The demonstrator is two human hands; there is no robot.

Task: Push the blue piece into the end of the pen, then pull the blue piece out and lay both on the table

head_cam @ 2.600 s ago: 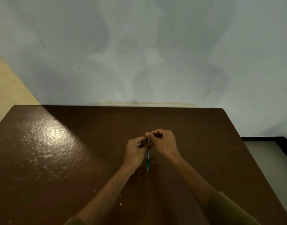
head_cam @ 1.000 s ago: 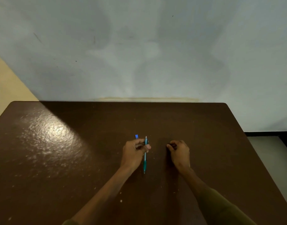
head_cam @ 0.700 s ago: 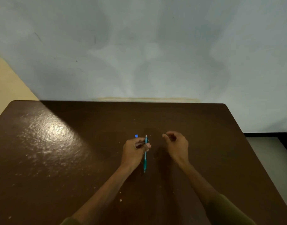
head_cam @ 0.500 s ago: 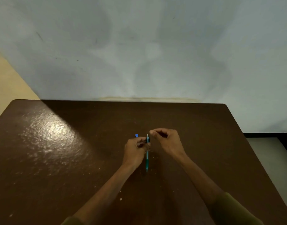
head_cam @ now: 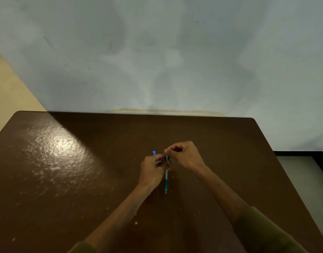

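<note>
Pen (head_cam: pixel 166 179) sits gripped in the left hand (head_cam: pixel 152 170), tip pointing 6 o'clock. Right hand (head_cam: pixel 184 156) pinches its top end; tiny blue bit (head_cam: pixel 154 152) at 11 o'clock on the table (head_cam: pixel 65 179).

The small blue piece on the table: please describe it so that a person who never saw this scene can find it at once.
Start from the dark brown table and find the two hands meeting near its middle. The left hand grips a teal pen there. The small blue piece shows just beyond that hand's knuckles: it is short, squarish and bright blue, while the pen is long, thin and teal.
</note>
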